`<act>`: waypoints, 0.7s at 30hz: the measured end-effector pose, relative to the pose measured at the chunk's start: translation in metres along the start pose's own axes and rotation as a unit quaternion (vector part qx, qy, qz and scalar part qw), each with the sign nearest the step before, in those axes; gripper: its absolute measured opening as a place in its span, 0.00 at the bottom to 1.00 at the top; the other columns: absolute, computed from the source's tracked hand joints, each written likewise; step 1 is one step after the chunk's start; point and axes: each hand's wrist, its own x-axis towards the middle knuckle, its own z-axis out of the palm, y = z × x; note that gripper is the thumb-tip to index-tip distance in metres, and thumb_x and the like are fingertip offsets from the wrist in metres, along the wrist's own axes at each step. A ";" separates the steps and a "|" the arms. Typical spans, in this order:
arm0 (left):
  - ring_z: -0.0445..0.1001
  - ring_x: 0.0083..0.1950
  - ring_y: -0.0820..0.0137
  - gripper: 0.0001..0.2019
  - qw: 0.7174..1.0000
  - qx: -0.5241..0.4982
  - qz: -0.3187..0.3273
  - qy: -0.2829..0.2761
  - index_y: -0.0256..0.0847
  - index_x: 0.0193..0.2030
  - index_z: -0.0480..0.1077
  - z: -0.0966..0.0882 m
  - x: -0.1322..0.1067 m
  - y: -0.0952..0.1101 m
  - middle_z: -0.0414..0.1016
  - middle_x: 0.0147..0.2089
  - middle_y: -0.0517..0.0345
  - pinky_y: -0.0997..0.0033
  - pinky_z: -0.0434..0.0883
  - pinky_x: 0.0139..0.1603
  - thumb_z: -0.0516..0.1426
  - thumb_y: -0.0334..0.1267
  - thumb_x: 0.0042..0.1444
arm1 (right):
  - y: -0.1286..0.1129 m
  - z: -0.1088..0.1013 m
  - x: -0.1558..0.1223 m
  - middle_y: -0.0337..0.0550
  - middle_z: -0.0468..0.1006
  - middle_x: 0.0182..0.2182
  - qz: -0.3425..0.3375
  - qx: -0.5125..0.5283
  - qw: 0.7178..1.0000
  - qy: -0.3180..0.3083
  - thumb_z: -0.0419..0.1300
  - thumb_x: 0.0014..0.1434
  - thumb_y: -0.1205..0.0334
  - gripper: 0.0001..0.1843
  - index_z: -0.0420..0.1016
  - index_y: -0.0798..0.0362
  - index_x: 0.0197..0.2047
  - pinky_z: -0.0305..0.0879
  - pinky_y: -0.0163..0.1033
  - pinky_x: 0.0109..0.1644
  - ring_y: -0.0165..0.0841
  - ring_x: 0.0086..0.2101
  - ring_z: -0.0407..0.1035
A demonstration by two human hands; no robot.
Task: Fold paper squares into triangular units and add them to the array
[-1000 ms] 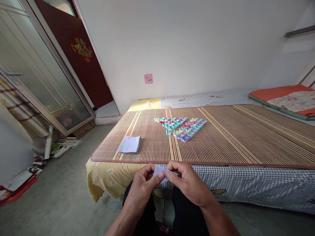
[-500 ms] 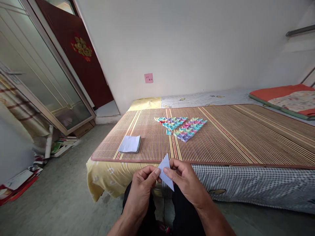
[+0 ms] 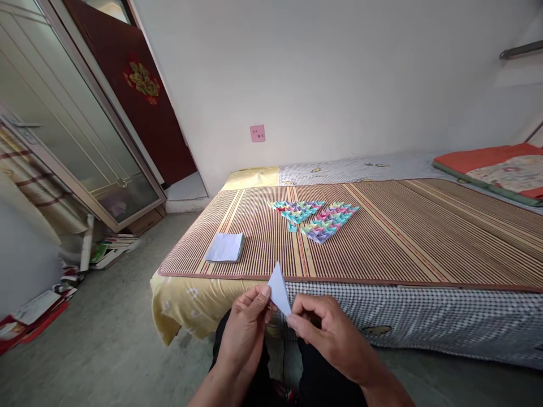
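Observation:
My left hand (image 3: 246,328) and my right hand (image 3: 328,333) together hold a small pale blue folded paper triangle (image 3: 279,287) in front of the bed's edge, above my lap. The left fingertips pinch its left side, the right fingertips its lower corner, and the point stands up. On the striped bamboo mat (image 3: 403,237) lie two flat groups of folded coloured paper pieces (image 3: 316,217) and a stack of pale square sheets (image 3: 224,247).
The bed has a yellow sheet corner (image 3: 186,305) and a checked cover (image 3: 424,316). A folded orange blanket (image 3: 492,164) lies far right. A pink note (image 3: 257,133) sticks on the wall. Books and papers (image 3: 106,251) litter the floor by a glass door (image 3: 63,135).
The paper piece went from lying flat between my fingers to standing upright as a triangle. My right hand slid down to its lower corner.

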 end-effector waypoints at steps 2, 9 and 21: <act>0.62 0.27 0.76 0.18 1.000 -0.022 -0.016 0.004 0.35 0.25 0.77 0.000 0.001 0.000 0.71 0.24 0.61 0.80 0.60 0.26 0.77 0.44 0.42 | -0.003 -0.008 -0.003 0.34 0.69 0.24 0.003 0.006 1.000 -0.029 0.63 0.66 0.59 0.15 0.70 0.51 0.28 0.58 0.35 0.33 0.30 0.27 0.63; 0.65 0.28 0.77 0.14 0.996 -0.046 -0.041 -0.056 0.35 0.27 0.77 0.003 -0.001 0.000 0.72 0.25 0.61 0.80 0.67 0.31 0.75 0.41 0.49 | -0.007 -0.008 0.012 0.34 0.70 0.26 -0.018 0.120 0.987 0.103 0.66 0.66 0.47 0.18 0.76 0.52 0.34 0.63 0.34 0.33 0.28 0.27 0.65; 0.63 0.28 0.75 0.19 0.993 -0.027 -0.026 -0.115 0.36 0.25 0.73 0.003 -0.004 -0.003 0.71 0.24 0.59 0.78 0.64 0.32 0.67 0.45 0.62 | -0.012 -0.002 0.018 0.37 0.77 0.31 0.010 0.182 0.980 0.081 0.70 0.63 0.53 0.11 0.77 0.51 0.38 0.68 0.34 0.37 0.30 0.31 0.69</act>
